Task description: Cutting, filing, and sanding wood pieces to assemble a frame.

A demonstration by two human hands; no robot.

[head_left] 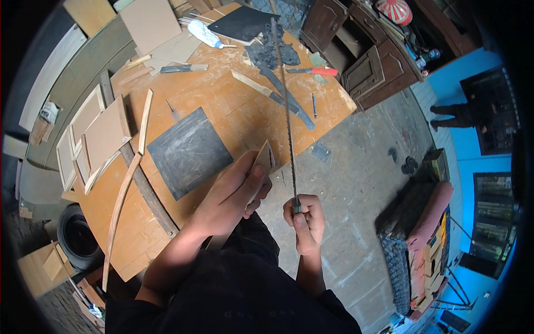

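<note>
Your hands are apart from each other. Your left hand (pixel 236 192) grips a thin wooden piece (pixel 263 158) near the edge of the counter (pixel 233 119). Your right hand (pixel 306 224) is clamped around the lower end of a toothed saw blade (pixel 292 156), which extends away from you, just right of the wooden piece. A dark square panel (pixel 189 153) lies flat on the counter.

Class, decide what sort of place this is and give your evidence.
Probably a woodworking workshop: the right hand holds a saw, and wooden strips are on a brown table.
</note>
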